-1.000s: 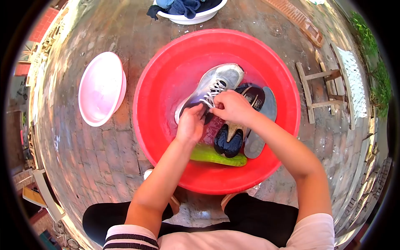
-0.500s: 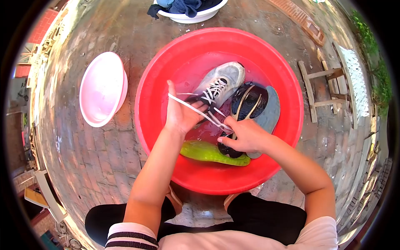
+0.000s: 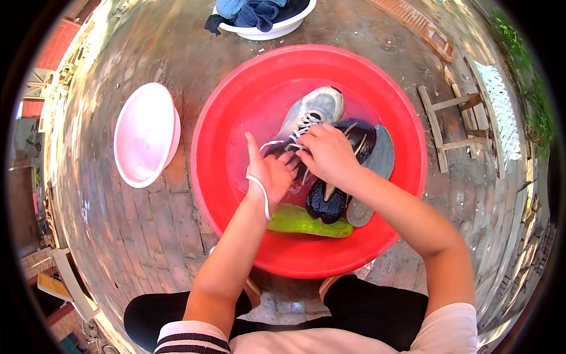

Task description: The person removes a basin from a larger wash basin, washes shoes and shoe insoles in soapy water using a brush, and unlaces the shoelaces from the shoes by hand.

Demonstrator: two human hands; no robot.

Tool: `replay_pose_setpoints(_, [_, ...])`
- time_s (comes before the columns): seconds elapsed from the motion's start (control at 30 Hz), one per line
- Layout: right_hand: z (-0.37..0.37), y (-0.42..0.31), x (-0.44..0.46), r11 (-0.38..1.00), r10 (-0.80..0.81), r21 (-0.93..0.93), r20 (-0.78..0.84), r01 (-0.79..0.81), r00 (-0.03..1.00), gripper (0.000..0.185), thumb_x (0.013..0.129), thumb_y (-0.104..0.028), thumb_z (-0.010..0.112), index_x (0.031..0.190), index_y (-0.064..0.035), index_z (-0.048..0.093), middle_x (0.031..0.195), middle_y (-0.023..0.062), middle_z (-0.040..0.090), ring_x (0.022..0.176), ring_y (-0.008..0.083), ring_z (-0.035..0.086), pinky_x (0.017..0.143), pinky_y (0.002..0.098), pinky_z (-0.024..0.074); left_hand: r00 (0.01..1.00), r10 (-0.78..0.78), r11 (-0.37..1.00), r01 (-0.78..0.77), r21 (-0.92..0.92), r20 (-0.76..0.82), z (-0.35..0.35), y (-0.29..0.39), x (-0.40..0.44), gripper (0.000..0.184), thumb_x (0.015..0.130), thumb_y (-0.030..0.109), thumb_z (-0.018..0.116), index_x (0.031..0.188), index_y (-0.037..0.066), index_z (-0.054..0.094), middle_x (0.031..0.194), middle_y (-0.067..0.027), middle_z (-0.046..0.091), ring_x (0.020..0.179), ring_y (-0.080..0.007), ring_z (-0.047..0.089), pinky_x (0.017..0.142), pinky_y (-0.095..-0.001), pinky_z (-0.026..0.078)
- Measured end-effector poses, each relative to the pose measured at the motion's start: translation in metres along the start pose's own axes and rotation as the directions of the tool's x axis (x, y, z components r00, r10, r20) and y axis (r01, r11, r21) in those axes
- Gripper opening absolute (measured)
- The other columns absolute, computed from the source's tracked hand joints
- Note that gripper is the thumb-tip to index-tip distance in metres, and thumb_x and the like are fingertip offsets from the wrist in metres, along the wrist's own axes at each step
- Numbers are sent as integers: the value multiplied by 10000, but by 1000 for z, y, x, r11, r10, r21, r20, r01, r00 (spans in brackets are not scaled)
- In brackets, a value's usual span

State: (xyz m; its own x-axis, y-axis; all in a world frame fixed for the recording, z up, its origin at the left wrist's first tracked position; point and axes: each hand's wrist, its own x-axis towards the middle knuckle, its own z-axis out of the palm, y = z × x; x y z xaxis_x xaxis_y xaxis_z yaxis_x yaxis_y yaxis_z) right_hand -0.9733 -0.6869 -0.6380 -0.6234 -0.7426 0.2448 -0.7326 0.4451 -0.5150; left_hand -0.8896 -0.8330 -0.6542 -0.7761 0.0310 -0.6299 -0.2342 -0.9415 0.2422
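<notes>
A grey-white sneaker with white laces lies toe-up in the water of a large red basin. My left hand is palm up beside its heel end, fingers spread, with a white shoelace draped across the wrist. At the sneaker's laced opening, the fingers of my right hand are pinched on the lacing; the fingertips are partly hidden. Below and right of that hand rests a second shoe, dark and sole up. A grey insole leans along the basin's right side, and a yellow-green insole lies near the front.
On the brick paving at left stands a pink basin. Beyond the red basin is a white basin of dark clothes. A wooden stool frame lies at right, with a washboard farther back.
My right hand has moved up and left to the sneaker's lacing. The lace formerly stretched between both hands now hangs across my left wrist, and that hand has shifted slightly right.
</notes>
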Motion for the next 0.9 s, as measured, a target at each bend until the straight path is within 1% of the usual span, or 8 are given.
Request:
replay_pose_setpoints(0.03, [11, 7, 2, 997, -20, -70, -40, 17, 999, 110, 742, -163, 685, 771, -58, 671, 748, 134, 591, 776, 321, 589, 692, 455, 469, 1000, 16, 1000, -16, 19, 16, 0, -4, 0, 1119, 759, 825, 459, 1427, -39, 214, 1403, -253, 362, 1289, -418, 364, 1113, -512, 266])
replay_pose_setpoints(0.13, [20, 9, 8, 990, 116, -97, 208, -97, 971, 129, 751, -184, 710, 796, -68, 680, 791, 67, 609, 835, 275, 575, 797, 402, 451, 999, 28, 999, -27, 36, -27, -2, -7, 1, 1118, 756, 834, 444, 1413, -45, 232, 1412, -270, 339, 1305, -426, 344, 1128, -534, 216])
replay_pose_setpoints(0.27, [-9, 13, 0, 996, -75, -46, 107, 81, 991, 118, 747, -166, 708, 715, -72, 645, 761, 61, 577, 825, 264, 565, 791, 383, 438, 994, -7, 1000, 5, -15, -105, -10, 10, 2, 1164, 768, 842, 398, 1452, -65, 144, 1496, -302, 213, 1405, -453, 177, 1150, -571, 40])
replay_pose_setpoints(0.4, [-17, 32, -31, 976, 151, 111, 269, -186, 951, 117, 804, -177, 683, 798, -71, 634, 822, 73, 583, 859, 280, 556, 784, 399, 447, 1000, 10, 999, -10, -38, -5, -15, 25, 3, 1191, 763, 842, 411, 1473, -66, 110, 1517, -300, 166, 1426, -445, 114, 1150, -558, -11])
replay_pose_setpoints(0.57, [-14, 8, -11, 982, 81, 165, 80, -93, 994, 210, 804, -204, 690, 933, -49, 632, 932, 102, 598, 926, 306, 556, 820, 394, 466, 996, 81, 986, -73, 150, -45, 3, 2, 1, 1052, 790, 799, 454, 1399, -43, 292, 1367, -245, 391, 1270, -363, 373, 1115, -488, 233])
replay_pose_setpoints(0.63, [-1, 2, 3, 999, 27, 20, 84, -29, 996, 175, 772, -210, 694, 866, -69, 651, 892, 111, 608, 919, 301, 562, 801, 404, 475, 996, 93, 985, -92, 147, 0, 4, -2, 1, 952, 807, 768, 480, 1336, -18, 380, 1246, -186, 479, 1131, -276, 463, 1023, -437, 369])
replay_pose_setpoints(0.77, [17, 8, 9, 996, 84, -56, 166, -76, 983, 133, 761, -184, 686, 757, -60, 638, 824, 101, 609, 889, 297, 560, 776, 404, 474, 993, 61, 992, -49, 115, -99, 4, -2, 1, 933, 813, 754, 491, 1331, -17, 396, 1245, -196, 478, 1146, -297, 463, 1055, -460, 340])
replay_pose_setpoints(0.9, [-15, 14, -1, 978, -74, 209, 233, 24, 970, 162, 784, -127, 700, 752, -55, 559, 764, 84, 569, 852, 280, 535, 748, 390, 444, 994, 70, 989, -58, 137, -84, 2, 4, 3, 910, 818, 740, 503, 1317, -16, 415, 1264, -211, 464, 1166, -318, 458, 1077, -481, 315])
